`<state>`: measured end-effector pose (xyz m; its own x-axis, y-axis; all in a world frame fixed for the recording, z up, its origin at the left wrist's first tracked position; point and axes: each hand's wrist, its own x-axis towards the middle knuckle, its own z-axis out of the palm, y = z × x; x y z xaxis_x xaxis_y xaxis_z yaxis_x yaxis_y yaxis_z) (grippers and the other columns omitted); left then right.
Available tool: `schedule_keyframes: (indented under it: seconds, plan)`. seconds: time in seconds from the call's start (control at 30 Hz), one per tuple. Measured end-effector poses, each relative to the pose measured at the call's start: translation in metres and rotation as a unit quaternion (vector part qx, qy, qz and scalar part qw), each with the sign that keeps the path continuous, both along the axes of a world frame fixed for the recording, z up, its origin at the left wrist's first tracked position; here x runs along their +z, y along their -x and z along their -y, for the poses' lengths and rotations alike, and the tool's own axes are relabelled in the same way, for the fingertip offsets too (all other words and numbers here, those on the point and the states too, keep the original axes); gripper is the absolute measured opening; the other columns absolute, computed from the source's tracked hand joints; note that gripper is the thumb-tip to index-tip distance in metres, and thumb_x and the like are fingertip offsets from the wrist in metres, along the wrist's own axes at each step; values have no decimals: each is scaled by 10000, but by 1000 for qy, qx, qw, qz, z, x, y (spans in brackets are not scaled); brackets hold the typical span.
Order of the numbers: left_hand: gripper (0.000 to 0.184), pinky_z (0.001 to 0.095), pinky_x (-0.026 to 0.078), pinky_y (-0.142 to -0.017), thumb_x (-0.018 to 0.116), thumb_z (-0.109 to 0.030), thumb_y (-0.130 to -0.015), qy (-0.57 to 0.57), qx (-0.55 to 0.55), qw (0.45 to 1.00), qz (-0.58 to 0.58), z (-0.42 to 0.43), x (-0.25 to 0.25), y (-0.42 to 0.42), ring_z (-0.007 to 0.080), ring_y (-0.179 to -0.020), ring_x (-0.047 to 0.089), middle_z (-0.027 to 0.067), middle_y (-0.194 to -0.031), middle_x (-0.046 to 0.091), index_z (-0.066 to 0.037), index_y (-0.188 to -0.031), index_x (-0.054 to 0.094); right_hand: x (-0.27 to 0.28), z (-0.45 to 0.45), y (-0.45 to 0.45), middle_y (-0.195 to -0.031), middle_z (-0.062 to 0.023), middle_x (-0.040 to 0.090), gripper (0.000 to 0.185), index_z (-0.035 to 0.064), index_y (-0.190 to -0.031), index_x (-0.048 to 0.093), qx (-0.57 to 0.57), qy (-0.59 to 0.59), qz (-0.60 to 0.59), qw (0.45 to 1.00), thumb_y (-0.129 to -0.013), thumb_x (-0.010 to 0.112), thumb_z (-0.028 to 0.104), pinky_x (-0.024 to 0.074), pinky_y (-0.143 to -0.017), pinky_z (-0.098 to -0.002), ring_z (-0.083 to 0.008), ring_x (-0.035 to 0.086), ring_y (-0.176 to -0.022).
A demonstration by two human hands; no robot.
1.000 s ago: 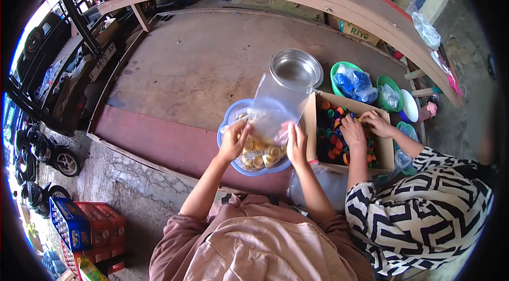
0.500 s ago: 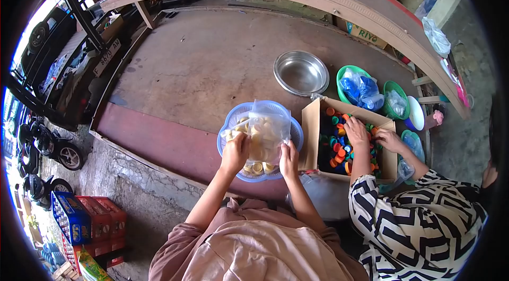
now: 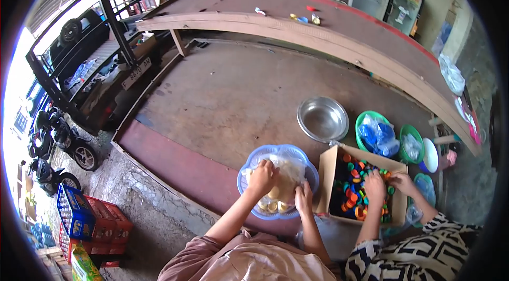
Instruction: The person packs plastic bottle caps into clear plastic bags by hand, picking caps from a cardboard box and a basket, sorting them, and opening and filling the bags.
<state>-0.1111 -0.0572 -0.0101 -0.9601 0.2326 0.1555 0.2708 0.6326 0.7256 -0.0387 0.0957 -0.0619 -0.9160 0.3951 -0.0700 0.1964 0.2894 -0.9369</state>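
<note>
Left hand (image 3: 263, 176) over the pale-blue scalloped plastic basket (image 3: 241, 177), at the upper left of a clear plastic bag (image 3: 289, 171); fingers curled, cannot tell whether they grip anything. Right hand (image 3: 304, 198) at the bag's right side, fingers pinching its edge. Bag lies above the basket; round yellowish plastic caps (image 3: 272, 207) show in the basket below it. Basket rests on the brown wooden bench (image 3: 212, 106). Just right: open cardboard box (image 3: 324, 188) of multicoloured caps (image 3: 350, 196), a co-worker's two hands (image 3: 376, 186) in it. Beyond, round steel basin (image 3: 323, 118).
</note>
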Motion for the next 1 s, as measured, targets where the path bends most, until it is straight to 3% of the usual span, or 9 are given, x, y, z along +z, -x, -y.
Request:
schedule_keyframes:
  seconds: [0.07, 0.2, 0.23, 0.37, 0.6, 0.73, 0.77, 0.9, 1.0]
  plan:
    - [198, 451, 463, -676, 560, -188, -816, -15, -2, 1000, -3, -3, -3, 5, 389, -785, 560, 198, -857, 543, 4, -807, 510, 15, 0, 2, -786, -263, 576, 197, -23, -900, 488, 5, -48, 3, 999, -790, 440, 133, 433, -679, -447, -416, 574, -751]
    - [156, 448, 465, -665, 543, -133, -802, -55, -42, 973, -218, -6, -26, 16, 394, -774, 559, 220, -889, 560, 16, -779, 501, 36, -1, 4, -754, -267, 570, 183, -29, -858, 472, 28, -94, 20, 995, -780, 453, 136, 430, -650, -452, -421, 574, -726]
    - [185, 432, 452, -651, 569, -132, -802, -42, -58, 997, -38, -3, -18, 14, 381, -724, 577, 208, -842, 583, 41, -786, 506, 26, -4, 5, -723, -199, 563, 200, -24, -858, 498, 21, -103, 17, 994, -773, 475, 155, 431, -604, -398, -301, 558, -652]
    - [138, 436, 442, -601, 536, -104, -802, -111, -32, 993, -13, -4, -20, 14, 400, -682, 562, 231, -703, 567, 17, -763, 484, -1, -18, 20, -859, -149, 587, 246, -22, -921, 526, -19, -3, 16, 1000, -777, 477, 170, 444, -711, -359, -265, 568, -810]
    - [144, 398, 426, -560, 563, -54, -809, -202, -2, 979, -43, -13, -19, 14, 346, -600, 539, 195, -648, 533, 13, -741, 455, 17, -17, 33, -900, -183, 600, 314, -39, -941, 536, 6, -80, 6, 997, -871, 510, 267, 434, -745, -384, -303, 574, -840]
    - [143, 357, 447, -588, 591, -67, -805, -193, 27, 976, -101, -17, -17, 13, 305, -646, 545, 174, -755, 544, 28, -788, 485, 23, -16, 35, -905, -217, 592, 278, -62, -929, 520, -4, -55, -53, 997, -896, 485, 212, 429, -709, -404, -328, 577, -819]
    - [158, 323, 462, -610, 592, -92, -825, -216, 43, 971, -93, -20, -15, 10, 245, -691, 569, 153, -823, 553, 35, -826, 498, 24, -16, 35, -908, -219, 589, 278, -64, -937, 518, -17, -43, -62, 997, -901, 481, 209, 430, -712, -398, -327, 573, -816]
    - [197, 283, 459, -612, 571, -161, -868, -295, 24, 948, 119, -19, -11, 8, 124, -694, 555, 88, -677, 531, 22, -842, 504, 15, -13, 33, -954, -245, 564, 347, -95, -1008, 492, -77, -4, -101, 992, -920, 476, 240, 428, -756, -376, -324, 557, -849]
    - [186, 263, 443, -598, 559, -165, -877, -358, 13, 920, 160, -20, -28, 13, 111, -653, 531, 76, -641, 534, 9, -832, 513, 12, -6, 31, -998, -243, 551, 361, -97, -1043, 475, -125, -9, -127, 984, -919, 486, 243, 423, -777, -376, -318, 546, -889]
